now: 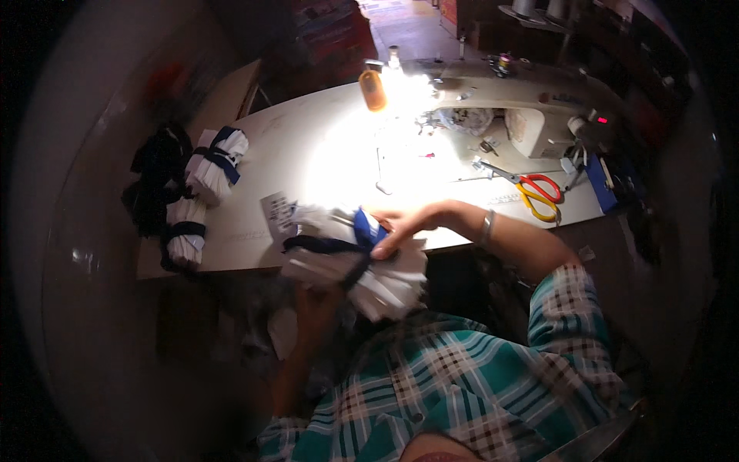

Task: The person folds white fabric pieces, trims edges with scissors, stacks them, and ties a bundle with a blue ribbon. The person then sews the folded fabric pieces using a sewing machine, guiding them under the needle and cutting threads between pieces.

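A bundle of white fabric pieces [389,289], bound with a dark blue cloth strip [327,245], is held over the table's front edge. From below, my left hand [317,302] supports it; that hand is dim and blurred, its fingers mostly hidden behind the bundle. My right hand [396,231] is closed on the bundle's upper right side, at the blue strip, with thumb and fingers pressed together. A paper tag with writing [278,215] sticks out at the bundle's left end.
Two more tied white bundles [212,169] lie at the table's left end beside black cloth [158,177]. A sewing machine [531,123] with a bright lamp stands at the back right. Scissors with red and yellow handles [539,194] lie before it, near a blue box [610,183].
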A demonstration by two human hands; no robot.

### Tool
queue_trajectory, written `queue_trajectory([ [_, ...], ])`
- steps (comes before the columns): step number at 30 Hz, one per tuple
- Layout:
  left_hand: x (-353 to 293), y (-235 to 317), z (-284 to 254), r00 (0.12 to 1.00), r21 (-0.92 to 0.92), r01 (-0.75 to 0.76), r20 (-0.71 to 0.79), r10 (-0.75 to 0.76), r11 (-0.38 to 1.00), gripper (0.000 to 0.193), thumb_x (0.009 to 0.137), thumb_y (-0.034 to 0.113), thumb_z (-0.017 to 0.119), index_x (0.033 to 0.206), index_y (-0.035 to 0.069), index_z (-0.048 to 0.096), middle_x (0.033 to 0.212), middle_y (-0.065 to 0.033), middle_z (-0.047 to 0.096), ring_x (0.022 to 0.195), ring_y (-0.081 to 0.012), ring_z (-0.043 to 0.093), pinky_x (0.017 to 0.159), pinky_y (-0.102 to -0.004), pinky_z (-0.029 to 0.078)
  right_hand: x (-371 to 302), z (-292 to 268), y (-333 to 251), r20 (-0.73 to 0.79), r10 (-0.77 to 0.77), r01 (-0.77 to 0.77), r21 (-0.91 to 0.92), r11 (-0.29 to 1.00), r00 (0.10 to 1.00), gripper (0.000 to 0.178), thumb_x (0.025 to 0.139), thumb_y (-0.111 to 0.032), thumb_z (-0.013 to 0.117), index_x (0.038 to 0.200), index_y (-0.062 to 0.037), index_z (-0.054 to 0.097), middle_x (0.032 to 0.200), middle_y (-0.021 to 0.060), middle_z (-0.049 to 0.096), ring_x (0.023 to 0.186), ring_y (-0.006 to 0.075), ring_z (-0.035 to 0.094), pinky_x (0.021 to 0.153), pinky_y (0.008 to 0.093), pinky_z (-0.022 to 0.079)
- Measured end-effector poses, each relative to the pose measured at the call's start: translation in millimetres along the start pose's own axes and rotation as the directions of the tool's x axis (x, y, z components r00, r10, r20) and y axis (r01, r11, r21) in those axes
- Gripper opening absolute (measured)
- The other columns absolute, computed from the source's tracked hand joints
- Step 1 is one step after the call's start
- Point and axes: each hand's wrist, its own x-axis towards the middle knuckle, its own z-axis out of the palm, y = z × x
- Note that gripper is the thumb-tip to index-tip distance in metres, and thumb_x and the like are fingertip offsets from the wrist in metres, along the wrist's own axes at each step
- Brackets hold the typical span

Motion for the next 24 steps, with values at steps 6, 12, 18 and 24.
queue_trajectory([
  [6,-32.4,64.2,76.0,0.655,0.157,-0.685,0.561,0.507,0.711,0.071,0.08,0.015,0.081,0.135,0.001,0.039,0.122,-0.0221,0.055,0.111,-0.0302,0.061,0.088,-0.0409,0.056,-142.5,56.7,94.6,-0.295,-0.14,0.177,0.103,0.979,0.945,0.082,0.078,-0.025,0.079,0.145,-0.0044,0.037,0.137,0.0158,0.05,0.124,0.0276,0.05,0.107,0.0397,0.041],
  [12,-50.4,120.2,168.9,-0.049,-0.371,-0.511,0.913,0.405,0.776,0.052,0.081,0.012,0.077,0.126,0.004,0.054,0.129,-0.0209,0.052,0.116,-0.0312,0.059,0.087,-0.0405,0.057,-337.6,146.4,191.1,-0.838,0.142,0.211,0.291,0.933,0.526,0.089,0.077,-0.028,0.081,0.148,-0.0061,0.033,0.143,0.0168,0.044,0.13,0.0293,0.045,0.11,0.0422,0.038],
  [18,-108.9,122.4,231.0,-0.357,-0.225,0.634,0.764,0.538,0.74,0.039,0.098,0.029,0.054,0.114,-0.005,0.063,0.116,-0.0232,0.06,0.108,-0.0318,0.061,0.087,-0.0413,0.053,-548.1,288.5,276.1,-0.792,0.567,0.299,0.497,0.815,-0.228,0.096,0.075,-0.031,0.083,0.151,-0.0078,0.029,0.149,0.0179,0.038,0.136,0.0309,0.039,0.112,0.0447,0.035],
  [24,-148.0,120.1,280.1,-0.304,-0.067,0.883,0.673,0.674,0.465,0.041,0.103,0.024,0.044,0.108,-0.012,0.064,0.112,-0.027,0.061,0.093,-0.032,0.064,0.083,-0.0416,0.052,-589.8,331.9,334.5,-0.694,0.509,0.105,0.537,0.837,-0.51,0.106,0.072,-0.035,0.085,0.154,-0.0088,0.023,0.155,0.0185,0.031,0.141,0.0328,0.034,0.115,0.047,0.032],
])
